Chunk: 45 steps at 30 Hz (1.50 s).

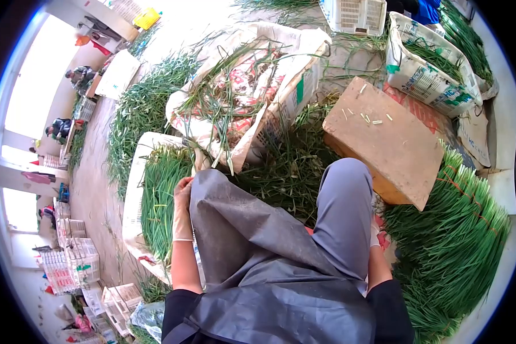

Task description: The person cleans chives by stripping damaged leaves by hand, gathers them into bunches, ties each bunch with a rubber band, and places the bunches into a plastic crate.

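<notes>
My left hand [182,213], in a pale glove, hangs beside my left knee, next to a white crate [133,195] of long green chives [159,200]. Its fingers are curled near the knee, partly hidden, and I cannot make out anything in them. My right hand [375,234], also in a light glove, is mostly behind my right knee, with only the wrist part showing. Close to it are a wooden board-like box [384,137] with small pale stem bits on top and bundled chives [450,246] tied with reddish bands.
Ahead stands a lined crate [312,54] holding loose leaves and scraps. Loose greens [292,178] cover the floor between my knees, and more lie in a heap [149,109] at the left. Another crate [436,86] is at the upper right. Other people [60,129] sit far left.
</notes>
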Motion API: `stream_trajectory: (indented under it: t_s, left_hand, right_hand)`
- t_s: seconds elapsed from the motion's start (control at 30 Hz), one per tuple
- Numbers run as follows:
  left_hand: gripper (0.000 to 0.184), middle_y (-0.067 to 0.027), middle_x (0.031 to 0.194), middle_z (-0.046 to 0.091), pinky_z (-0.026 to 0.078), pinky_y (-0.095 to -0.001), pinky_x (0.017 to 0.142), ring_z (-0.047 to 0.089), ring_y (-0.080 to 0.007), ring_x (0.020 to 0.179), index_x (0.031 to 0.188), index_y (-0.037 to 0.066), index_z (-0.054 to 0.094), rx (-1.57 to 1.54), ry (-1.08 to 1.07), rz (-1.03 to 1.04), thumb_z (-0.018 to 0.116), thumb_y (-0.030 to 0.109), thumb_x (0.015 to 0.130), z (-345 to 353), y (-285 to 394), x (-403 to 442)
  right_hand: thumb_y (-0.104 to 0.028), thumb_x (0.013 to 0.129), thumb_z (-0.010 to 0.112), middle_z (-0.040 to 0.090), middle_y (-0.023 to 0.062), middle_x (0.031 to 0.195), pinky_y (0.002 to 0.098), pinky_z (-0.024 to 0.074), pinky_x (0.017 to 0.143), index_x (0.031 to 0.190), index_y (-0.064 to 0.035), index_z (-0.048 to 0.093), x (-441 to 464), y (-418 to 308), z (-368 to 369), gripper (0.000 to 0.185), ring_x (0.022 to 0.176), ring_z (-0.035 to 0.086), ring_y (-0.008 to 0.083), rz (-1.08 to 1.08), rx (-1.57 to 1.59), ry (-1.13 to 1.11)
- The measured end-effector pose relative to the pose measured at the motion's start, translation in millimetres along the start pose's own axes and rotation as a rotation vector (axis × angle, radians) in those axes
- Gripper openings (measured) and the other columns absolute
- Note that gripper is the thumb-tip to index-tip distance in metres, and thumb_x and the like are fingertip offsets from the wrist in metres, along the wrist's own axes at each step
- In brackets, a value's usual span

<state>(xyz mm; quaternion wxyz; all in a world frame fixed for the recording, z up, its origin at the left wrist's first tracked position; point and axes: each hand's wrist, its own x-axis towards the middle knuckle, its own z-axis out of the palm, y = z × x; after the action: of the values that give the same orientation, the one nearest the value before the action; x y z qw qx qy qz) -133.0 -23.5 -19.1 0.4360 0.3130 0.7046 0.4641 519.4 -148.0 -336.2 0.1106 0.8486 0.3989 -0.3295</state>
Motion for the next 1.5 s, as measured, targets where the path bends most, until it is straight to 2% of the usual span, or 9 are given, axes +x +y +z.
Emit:
stream_trajectory:
  t_s: [0.17, 0.3, 0.43, 0.67, 0.87, 1.13, 1.2, 1.37, 1.5]
  left_hand:
    - [0.009, -0.0038, 0.08, 0.062, 0.049, -0.0234, 0.059, 0.058, -0.0103, 0.064, 0.089, 0.002, 0.06, -0.324, -0.024, -0.061, 0.063, 0.006, 0.082, -19.0, -67.0, -5.3]
    - [0.008, -0.0035, 0.078, 0.063, 0.049, -0.0231, 0.057, 0.058, -0.0102, 0.063, 0.086, 0.004, 0.06, -0.351, 0.077, -0.118, 0.065, 0.008, 0.08, -22.5, -65.9, -25.3]
    - [0.01, -0.0029, 0.077, 0.063, 0.047, -0.0214, 0.057, 0.058, -0.0098, 0.062, 0.087, 0.004, 0.062, -0.194, 0.17, -0.139, 0.065, 0.011, 0.081, -30.2, -57.8, -39.6]
    - [0.012, -0.001, 0.077, 0.059, 0.044, -0.0205, 0.064, 0.054, -0.0084, 0.066, 0.094, 0.0, 0.059, -0.023, 0.17, 0.321, 0.058, 0.007, 0.084, -31.7, -28.2, -10.2]
    - [0.039, -0.0121, 0.093, 0.062, 0.047, -0.0337, 0.077, 0.059, -0.0229, 0.085, 0.106, 0.0, 0.057, 0.529, 0.4, 0.715, 0.068, 0.024, 0.077, 0.9, 61.6, 97.4]
    - [0.07, -0.0142, 0.116, 0.055, 0.042, -0.0379, 0.09, 0.054, -0.0317, 0.103, 0.12, 0.009, 0.051, 1.111, 0.476, 0.816, 0.073, 0.047, 0.065, 35.6, 99.5, 285.8]
    - [0.069, -0.0145, 0.119, 0.054, 0.037, -0.0386, 0.095, 0.052, -0.0289, 0.109, 0.118, 0.008, 0.054, 1.274, 0.326, 0.071, 0.065, 0.056, 0.07, 71.3, 124.7, 261.4]
    - [0.046, -0.0204, 0.09, 0.059, 0.048, -0.0415, 0.076, 0.059, -0.0309, 0.086, 0.094, -0.002, 0.055, 0.989, 0.068, 0.447, 0.068, 0.037, 0.075, 143.2, 63.4, 222.7]
    - [0.068, -0.0242, 0.115, 0.051, 0.044, -0.0435, 0.085, 0.054, -0.0364, 0.101, 0.129, 0.003, 0.033, 1.133, -0.128, 0.873, 0.063, 0.035, 0.077, 174.7, 8.3, 199.1]
  right_hand:
    - [-0.023, 0.077, 0.058, 0.066, 0.0155, 0.088, 0.0424, 0.0494, 0.067, 0.11, -0.0079, 0.059, 86.7, 83.0, 99.7, 0.036, 0.082, 0.064, 0.0304, -0.289, 0.649, 0.05]
    - [-0.015, 0.074, 0.06, 0.062, 0.0027, 0.074, 0.0214, 0.0386, 0.051, 0.081, -0.0056, 0.063, -135.5, -11.7, -188.2, 0.012, 0.066, 0.056, 0.0092, -0.228, 0.988, -0.281]
    - [-0.019, 0.086, 0.06, 0.059, -0.0009, 0.08, 0.0193, 0.0414, 0.059, 0.093, -0.0064, 0.059, -201.8, -27.6, -318.4, 0.014, 0.067, 0.052, 0.0076, -0.447, 1.692, 0.252]
    - [-0.014, 0.088, 0.057, 0.056, -0.0005, 0.073, 0.0204, 0.0441, 0.064, 0.089, -0.0071, 0.058, -49.9, -76.6, -377.5, 0.007, 0.065, 0.052, 0.0102, -0.418, 1.927, 0.216]
    - [-0.029, 0.084, 0.054, 0.062, 0.0157, 0.099, 0.0309, 0.0486, 0.081, 0.116, 0.0011, 0.052, 4.5, -146.3, -364.9, 0.044, 0.088, 0.061, 0.023, 0.132, 0.786, 0.42]
    - [-0.026, 0.086, 0.057, 0.059, 0.0152, 0.111, 0.0324, 0.0422, 0.091, 0.118, -0.0031, 0.052, -162.5, -459.6, -315.7, 0.04, 0.105, 0.056, 0.0249, -1.127, 0.322, 0.095]
    - [-0.041, 0.085, 0.054, 0.053, 0.0215, 0.117, 0.0397, 0.0382, 0.096, 0.12, 0.0001, 0.049, -157.9, -527.4, -278.7, 0.054, 0.11, 0.05, 0.0346, -1.256, 0.045, 0.256]
    - [-0.071, 0.077, 0.041, 0.041, 0.0282, 0.13, 0.0431, 0.0303, 0.103, 0.137, 0.0025, 0.024, -131.6, -651.9, -211.5, 0.096, 0.125, 0.036, 0.0378, -0.707, 0.018, 0.139]
    - [-0.061, 0.08, 0.047, 0.034, 0.021, 0.138, 0.0527, 0.025, 0.102, 0.141, -0.0053, 0.016, -170.1, -688.6, -174.5, 0.088, 0.123, 0.039, 0.0368, -0.612, -0.004, 0.134]
